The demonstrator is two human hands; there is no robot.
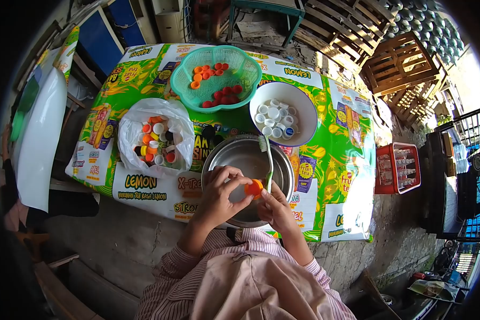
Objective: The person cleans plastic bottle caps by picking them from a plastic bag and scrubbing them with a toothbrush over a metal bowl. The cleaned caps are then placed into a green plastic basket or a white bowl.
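Between the thumb and fingers of my left hand (222, 193) is an orange bottle cap (254, 189). My right hand (278, 209) grips a toothbrush (269, 162) by its green and white handle, bristle end up, with its fingers close beside the cap. Both hands are over a metal bowl (214, 158), whose inside they partly hide. Behind it, a white bowl (309, 114) holds white caps. A green plastic basket (217, 59) contains orange and red caps in separate groups. At the left, a white plastic bag (129, 133) lies open with caps of mixed colours inside.
A green printed cover (336, 154) lies over the table. A red crate (398, 168) stands on the floor at the right, near a black rack (461, 176). Wooden pallets (405, 64) are stacked at the back right. A white curved panel (40, 138) stands at the left.
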